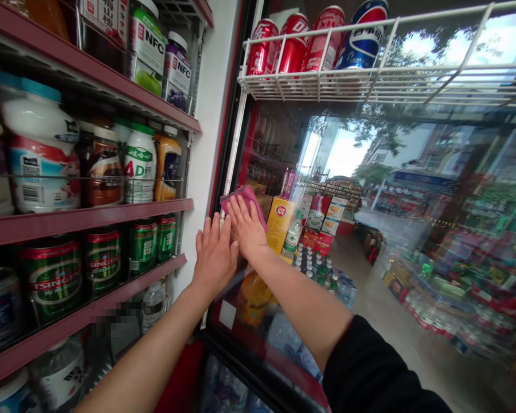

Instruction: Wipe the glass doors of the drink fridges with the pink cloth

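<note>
My right hand [247, 226] lies over a pink cloth [246, 195], holding it pressed against the inner side of the glass door [395, 241] close to its left frame. The cloth's top edge and right corner stick out past the fingers. Just left of it, my left hand [215, 255] rests with straight fingers on the door's frame edge [229, 172]. It holds nothing that I can see, and its thumb side touches or nearly touches my right hand.
A white wire rack [318, 86] with red cans [293, 43] and a blue Pepsi can [363, 34] spans the door above my hands. On the left, fridge shelves [90, 221] hold bottles and green beer cans [54, 278]. Boxes and bottles show through the glass, among reflections.
</note>
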Motion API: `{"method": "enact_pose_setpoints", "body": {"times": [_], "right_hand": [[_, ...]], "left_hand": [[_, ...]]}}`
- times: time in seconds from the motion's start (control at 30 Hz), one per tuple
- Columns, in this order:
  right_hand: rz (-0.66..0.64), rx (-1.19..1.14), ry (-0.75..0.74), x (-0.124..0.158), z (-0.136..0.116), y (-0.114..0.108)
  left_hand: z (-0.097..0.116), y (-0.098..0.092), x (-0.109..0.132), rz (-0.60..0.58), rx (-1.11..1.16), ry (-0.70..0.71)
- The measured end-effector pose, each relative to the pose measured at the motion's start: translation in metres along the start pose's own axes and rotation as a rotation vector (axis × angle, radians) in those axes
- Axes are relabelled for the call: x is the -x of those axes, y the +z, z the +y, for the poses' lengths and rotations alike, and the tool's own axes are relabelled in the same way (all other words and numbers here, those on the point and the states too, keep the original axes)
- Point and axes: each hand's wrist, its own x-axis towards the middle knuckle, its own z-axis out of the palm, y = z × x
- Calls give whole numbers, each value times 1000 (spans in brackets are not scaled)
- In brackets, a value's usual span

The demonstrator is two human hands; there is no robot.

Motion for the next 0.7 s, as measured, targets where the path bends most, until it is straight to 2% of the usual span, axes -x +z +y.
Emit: {"method": "enact_pose_setpoints", "body": {"times": [0.1, 0.17, 0.27, 0.37, 0.53, 0.7], "right_hand": [[-21, 7, -30, 10, -3, 7], [-35, 10, -84, 27, -2, 16], [-27, 6, -133, 66, 3, 31], [7, 3, -112, 114, 14, 36], [63, 14, 10, 192, 43, 12], [138, 80, 173, 251, 73, -16]], "left_hand": [[-2, 3, 5, -7, -3, -26], [0, 6, 9, -17, -16, -44], [8, 13, 19, -41, -36, -41], [20, 20, 31, -74, -26, -29], [49, 34, 49, -98, 23, 13], [87, 47, 65, -140, 78, 74]]}}
